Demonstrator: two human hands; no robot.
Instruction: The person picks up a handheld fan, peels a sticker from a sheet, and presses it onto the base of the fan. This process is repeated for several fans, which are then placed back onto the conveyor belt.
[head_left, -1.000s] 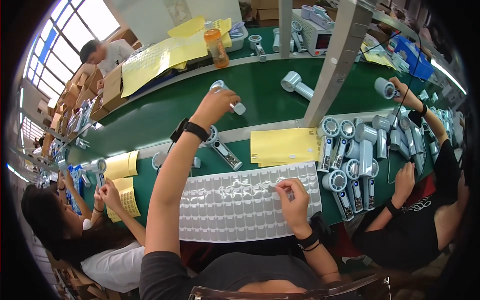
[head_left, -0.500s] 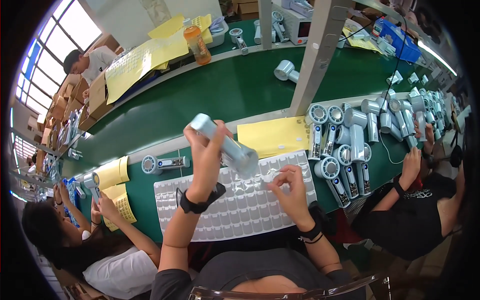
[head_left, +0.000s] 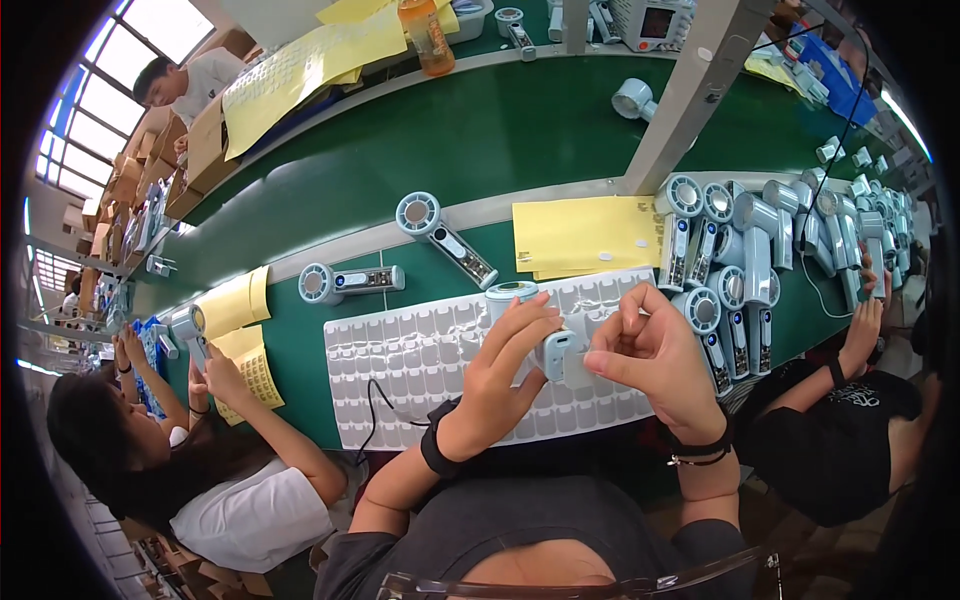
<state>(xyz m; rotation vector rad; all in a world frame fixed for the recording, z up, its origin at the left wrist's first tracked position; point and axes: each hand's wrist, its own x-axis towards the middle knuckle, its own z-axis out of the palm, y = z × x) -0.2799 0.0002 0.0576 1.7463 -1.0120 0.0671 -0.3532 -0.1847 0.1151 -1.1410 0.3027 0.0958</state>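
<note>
My left hand [head_left: 500, 370] is closed around a pale blue handheld fan [head_left: 558, 352], whose handle end, with a small slot, points toward me. The fan's round head [head_left: 512, 291] shows beyond my fingers. Close beside that end, my right hand [head_left: 648, 350] has thumb and fingers pinched at the edge of a thin, translucent sticker [head_left: 578, 372]. Both hands are above a white sheet [head_left: 400, 400] covered in rows of grey rounded stickers. Farther off lies a fan [head_left: 445, 240] with its dark-and-silver panel facing up, and another fan [head_left: 350, 283] rests left of the sheet.
Yellow paper [head_left: 585, 235] lies beyond the sheet. Many fans [head_left: 735, 290] are heaped at right, beside a metal post [head_left: 700, 90]. A co-worker at left holds a fan [head_left: 190, 330]; another's hands reach into the right pile. A green belt [head_left: 500, 130] runs behind.
My left hand has lowered the fan, its handle end now facing me. My right hand has come up off the sheet with a sticker. A fan now shows where my left hand was.
</note>
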